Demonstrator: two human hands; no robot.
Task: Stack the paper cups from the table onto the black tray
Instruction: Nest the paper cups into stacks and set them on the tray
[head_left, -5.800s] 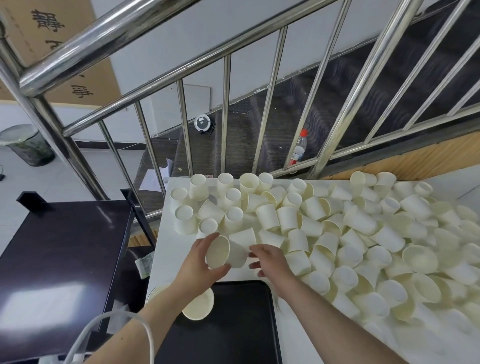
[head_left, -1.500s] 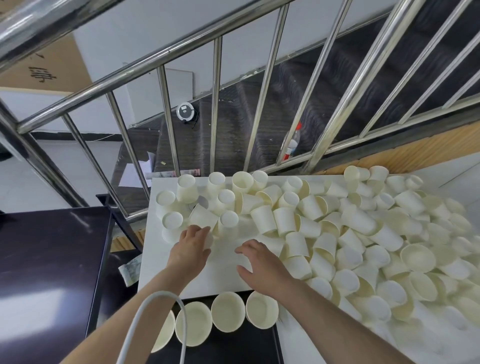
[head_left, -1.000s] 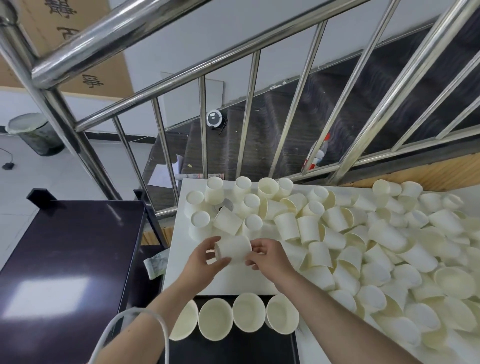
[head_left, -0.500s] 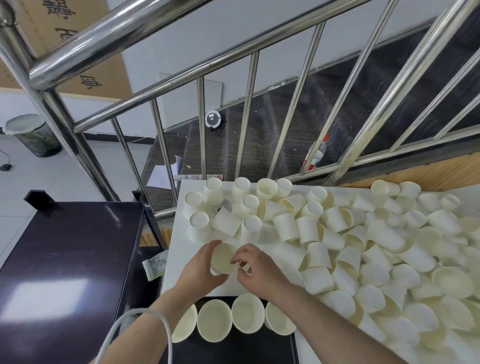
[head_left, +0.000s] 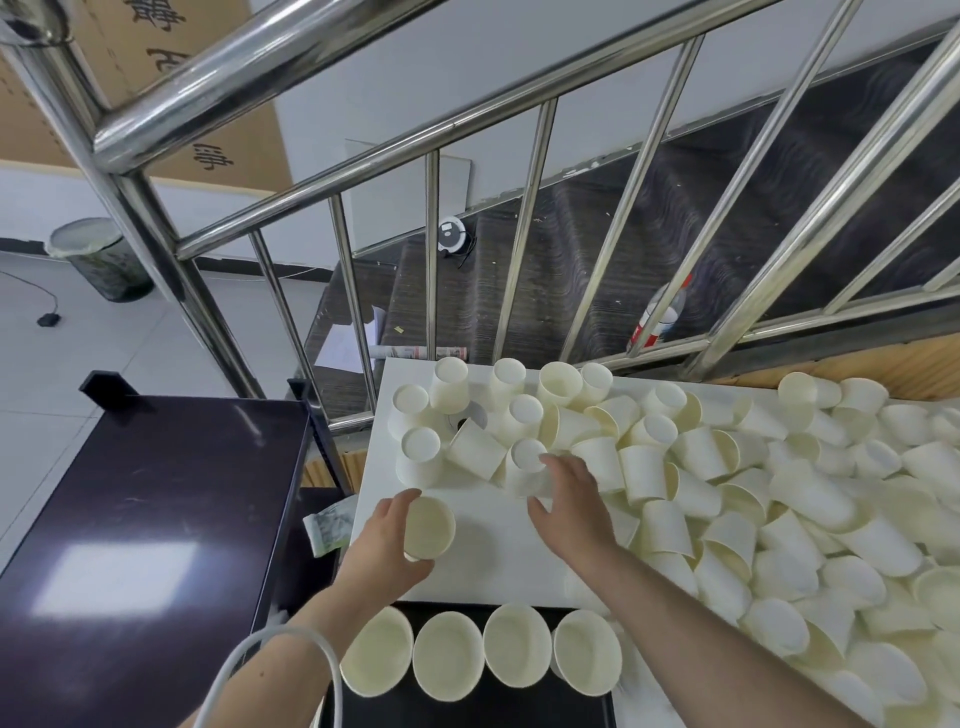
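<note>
Several white paper cups (head_left: 691, 493) lie heaped on the white table (head_left: 488, 566), some upright, some tipped over. My left hand (head_left: 387, 540) grips one cup (head_left: 428, 527) with its mouth facing up, above the table's near left part. My right hand (head_left: 569, 501) reaches forward, fingers spread, touching an upside-down cup (head_left: 527, 465) at the pile's near edge. At the bottom, a row of several cups (head_left: 483, 657) stands mouth up on the black tray (head_left: 467, 714).
A dark side table (head_left: 130, 545) stands to the left of the white table. A steel stair railing (head_left: 524, 275) rises right behind the cups. A white cable (head_left: 249, 660) loops over my left forearm. Bare tabletop lies between my hands and the tray.
My hands have parted. The left hand now holds the cup alone, lower and to the left. My right hand has moved forward to the pile and touches another cup.
</note>
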